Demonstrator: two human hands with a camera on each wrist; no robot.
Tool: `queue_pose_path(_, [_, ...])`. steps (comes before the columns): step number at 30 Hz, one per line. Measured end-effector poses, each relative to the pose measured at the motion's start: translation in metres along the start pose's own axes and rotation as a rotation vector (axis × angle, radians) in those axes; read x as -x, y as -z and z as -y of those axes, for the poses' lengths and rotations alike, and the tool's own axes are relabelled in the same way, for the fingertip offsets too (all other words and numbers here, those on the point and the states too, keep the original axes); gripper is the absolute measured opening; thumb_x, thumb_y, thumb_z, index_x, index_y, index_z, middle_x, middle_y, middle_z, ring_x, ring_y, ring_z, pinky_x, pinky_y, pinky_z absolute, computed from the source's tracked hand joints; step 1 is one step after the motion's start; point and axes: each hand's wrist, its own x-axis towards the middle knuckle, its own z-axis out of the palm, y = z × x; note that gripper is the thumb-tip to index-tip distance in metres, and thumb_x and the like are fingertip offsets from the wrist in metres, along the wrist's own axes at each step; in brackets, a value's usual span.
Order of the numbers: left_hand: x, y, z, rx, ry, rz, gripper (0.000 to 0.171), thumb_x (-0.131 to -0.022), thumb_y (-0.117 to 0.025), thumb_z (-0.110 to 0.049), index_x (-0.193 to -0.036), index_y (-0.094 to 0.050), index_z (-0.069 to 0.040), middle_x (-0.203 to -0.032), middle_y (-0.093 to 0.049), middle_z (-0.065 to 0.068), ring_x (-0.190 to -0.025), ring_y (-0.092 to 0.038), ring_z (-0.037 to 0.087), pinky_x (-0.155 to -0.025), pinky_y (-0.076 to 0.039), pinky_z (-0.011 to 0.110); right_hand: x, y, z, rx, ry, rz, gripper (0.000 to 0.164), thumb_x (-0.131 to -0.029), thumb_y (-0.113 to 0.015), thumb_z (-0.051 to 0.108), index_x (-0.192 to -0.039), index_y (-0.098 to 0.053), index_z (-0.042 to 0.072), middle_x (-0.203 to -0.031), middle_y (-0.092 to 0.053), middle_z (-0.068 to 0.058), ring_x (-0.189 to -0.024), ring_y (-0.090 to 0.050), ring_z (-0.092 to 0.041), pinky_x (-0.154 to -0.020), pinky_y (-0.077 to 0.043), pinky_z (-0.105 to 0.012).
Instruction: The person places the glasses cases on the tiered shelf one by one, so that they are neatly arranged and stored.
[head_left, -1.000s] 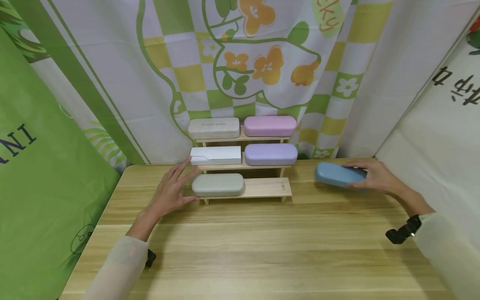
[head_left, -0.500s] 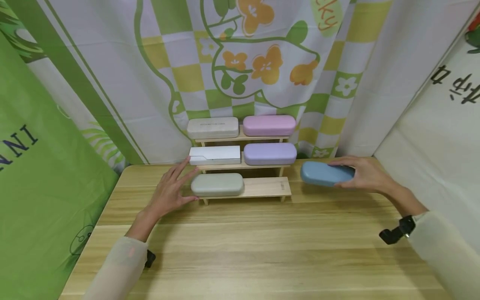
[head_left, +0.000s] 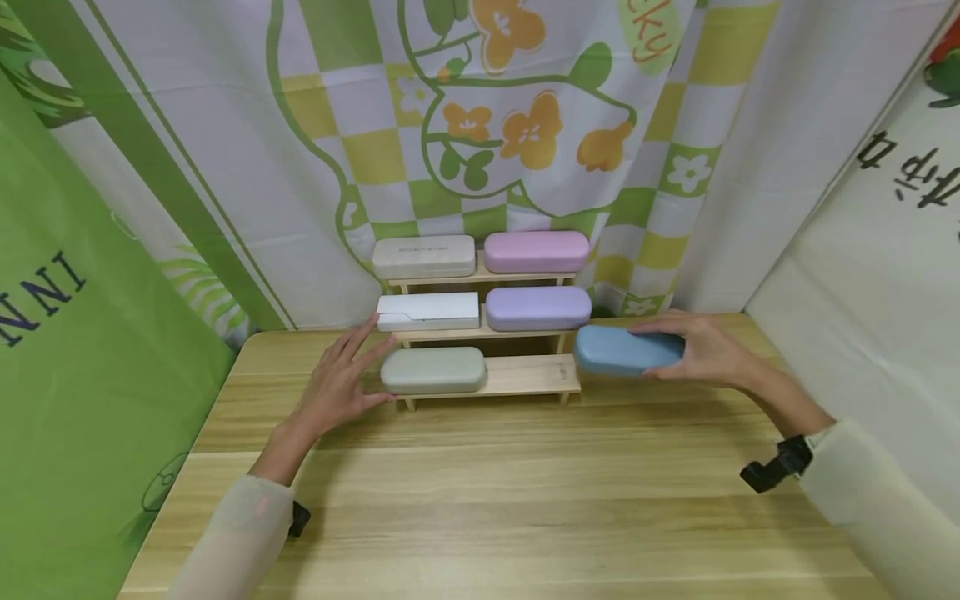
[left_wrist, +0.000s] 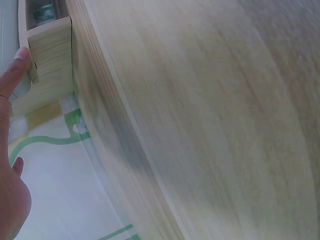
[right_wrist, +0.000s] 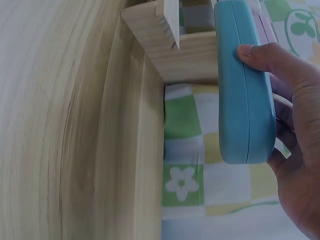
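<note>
My right hand (head_left: 705,350) grips a blue glasses case (head_left: 626,350) by its right end, with the thumb on its near side in the right wrist view. The case's left end is beside the right end of the lowest tier of a wooden stepped stand (head_left: 532,375). On that tier's left half lies a grey-green glasses case (head_left: 435,370). My left hand (head_left: 337,383) rests at the stand's left end, fingers spread and straight. Its thumb tip is at the lowest tier's edge and a fingertip by the white case (head_left: 429,312) on the middle tier.
A lavender case (head_left: 538,307) shares the middle tier. The top tier bears an off-white case (head_left: 424,257) and a pink case (head_left: 537,252). Behind the wooden table (head_left: 480,500) hangs a patterned curtain (head_left: 525,125); a green cloth (head_left: 60,417) hangs at the left.
My right hand has carried the blue glasses case leftward, from the table's right side to the lowest tier's right end. The left hand has stayed at the stand.
</note>
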Motion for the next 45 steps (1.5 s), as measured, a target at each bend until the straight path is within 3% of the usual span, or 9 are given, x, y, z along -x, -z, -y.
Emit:
queue_pose_path(13, [0.000,-0.001,0.000,-0.006,0.013,0.016,0.107,-0.061,-0.105,-0.037,-0.154,-0.056,-0.014,-0.174,-0.027,0.015,-0.141,-0.044,0.051,-0.109,-0.042,0.072,-0.013,-0.017,0.012,0.038,0.080,0.002,0.065,-0.060,-0.102,0.017,-0.120,-0.079,0.008,-0.117,-0.079,-0.011,-0.105,-0.072,-0.035,-0.076,-0.059,-0.043])
queue_pose_path(22, [0.002,-0.002,0.001,-0.003,0.013,0.010,0.108,-0.061,-0.105,-0.036,-0.154,-0.055,-0.014,-0.174,-0.027,0.015,-0.142,-0.044,0.050,-0.109,-0.042,0.073,-0.023,-0.032,0.019,0.021,0.131,-0.024,0.063,-0.058,-0.102,0.015,-0.117,-0.079,0.003,-0.114,-0.080,-0.012,-0.106,-0.074,-0.038,-0.089,-0.057,-0.059])
queue_pose_path(32, [0.000,-0.001,0.001,-0.003,-0.013,-0.006,0.106,-0.062,-0.104,-0.038,-0.152,-0.057,-0.011,-0.172,-0.029,0.018,-0.139,-0.046,0.050,-0.108,-0.044,0.071,-0.034,-0.049,0.024,0.002,0.162,-0.038,0.063,-0.059,-0.102,0.015,-0.116,-0.079,0.001,-0.112,-0.079,-0.015,-0.101,-0.074,-0.037,-0.078,-0.061,-0.052])
queue_pose_path(45, [0.000,-0.002,0.001,-0.008,-0.007,-0.001,0.106,-0.061,-0.105,-0.038,-0.151,-0.058,-0.010,-0.173,-0.028,0.017,-0.138,-0.047,0.049,-0.106,-0.045,0.071,-0.043,-0.067,0.031,-0.043,0.140,-0.026,0.063,-0.060,-0.103,0.013,-0.117,-0.078,0.000,-0.114,-0.078,-0.017,-0.105,-0.073,-0.038,-0.087,-0.061,-0.055])
